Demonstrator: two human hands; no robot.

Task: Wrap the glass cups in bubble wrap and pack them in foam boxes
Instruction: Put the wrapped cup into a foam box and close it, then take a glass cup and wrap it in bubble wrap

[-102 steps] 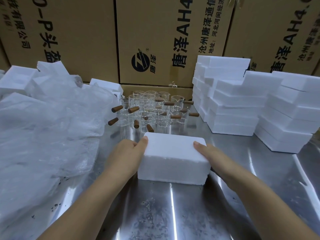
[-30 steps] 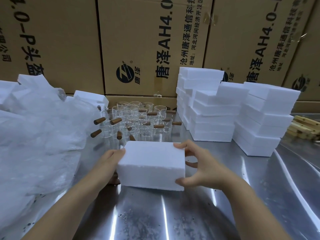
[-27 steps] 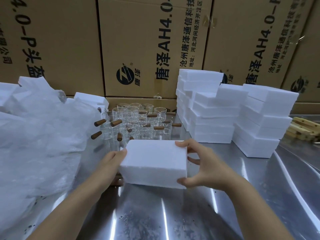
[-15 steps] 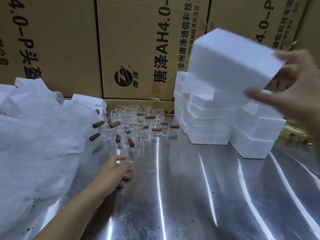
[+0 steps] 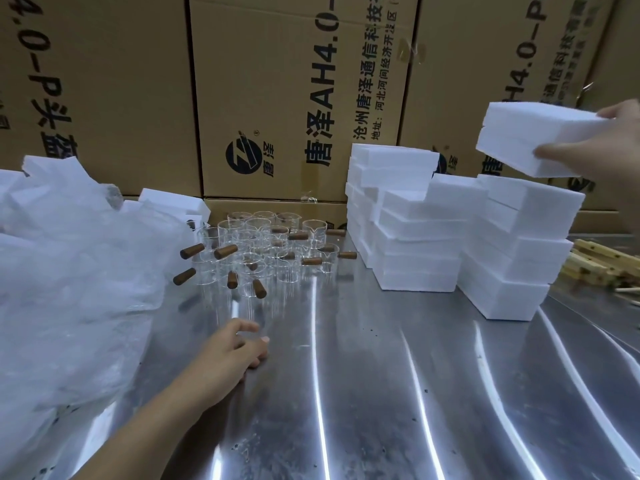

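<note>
While left hand [image 5: 231,355] rests, foam box [image 5: 530,136] descends

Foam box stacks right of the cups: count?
3: rear stack by the glass cups, middle stack, right stack below the foam box in the right hand. Others may hide behind.

Right hand [image 5: 614,150] raised, gripping a foam box [image 5: 530,138]; left hand [image 5: 227,356] low, fingers seemingly loosely curled.

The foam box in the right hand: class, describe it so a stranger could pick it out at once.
Find the stacks of foam boxes at the right of the steel table. Above the rightmost stack, the right hand grips one foam box. It alone is hand-held and tilted; the rest lie flat.
</note>
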